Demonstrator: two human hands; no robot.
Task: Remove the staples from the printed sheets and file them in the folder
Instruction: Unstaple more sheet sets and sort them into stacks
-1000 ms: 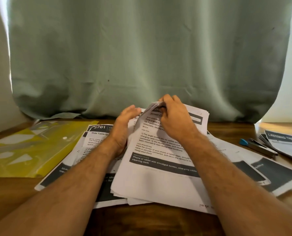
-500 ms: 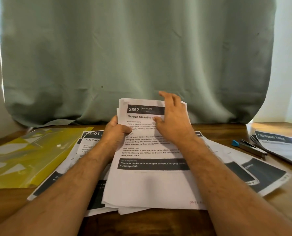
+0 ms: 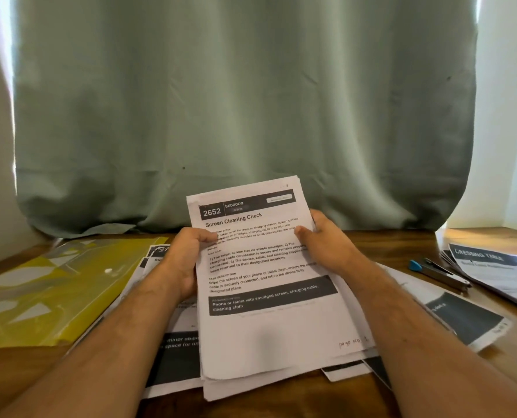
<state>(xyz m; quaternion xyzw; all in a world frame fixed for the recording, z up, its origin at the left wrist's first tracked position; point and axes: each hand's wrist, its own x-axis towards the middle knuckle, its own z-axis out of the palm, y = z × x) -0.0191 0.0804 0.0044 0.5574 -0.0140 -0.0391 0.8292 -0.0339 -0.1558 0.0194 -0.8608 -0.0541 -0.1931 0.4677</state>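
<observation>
A stack of printed sheets [image 3: 269, 324], its top page headed "2652 Screen Cleaning Check", is raised at its far end in the middle of the view. My left hand [image 3: 188, 254] grips the stack's left edge, thumb on the top page. My right hand [image 3: 323, 242] grips the right edge the same way. The stack's near end rests on other loose printed sheets [image 3: 175, 357] on the wooden table [image 3: 402, 239]. A yellow translucent folder [image 3: 52, 291] lies flat to the left. No staple can be made out.
A blue-tipped metal staple remover or stapler [image 3: 438, 271] lies at the right, beside another pile of printed sheets [image 3: 498, 273]. A further sheet with a dark band [image 3: 462, 321] lies under my right forearm. A green curtain [image 3: 245, 110] hangs behind the table.
My right hand left the curled top left corner and moved to the stack's right edge. The top page now lies flat and both hands have tilted the stack's far end up.
</observation>
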